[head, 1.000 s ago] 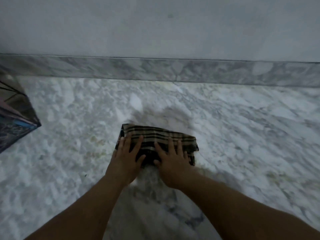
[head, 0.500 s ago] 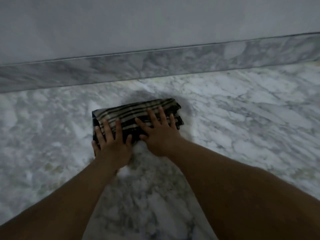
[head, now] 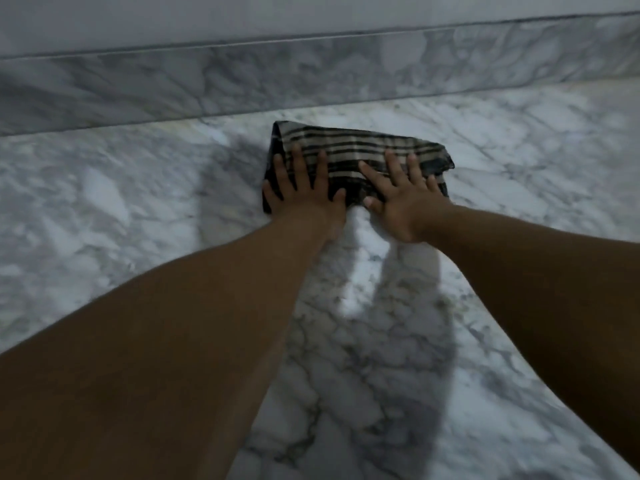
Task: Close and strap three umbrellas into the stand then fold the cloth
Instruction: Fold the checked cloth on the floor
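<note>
Folded dark-and-beige striped cloth (head: 360,150) flat on white grey-veined marble floor (head: 121,202), just in front of marble skirting strip (head: 207,81) at wall base. Left hand (head: 304,192) and right hand (head: 398,199) both palm-down on cloth's near half, fingers (head: 298,161) spread and flat, pinching nothing. Forearms bare.

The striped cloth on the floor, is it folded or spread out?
Folded. The cloth is a compact rectangle with layered edges at its right end, under both flat hands.
</note>
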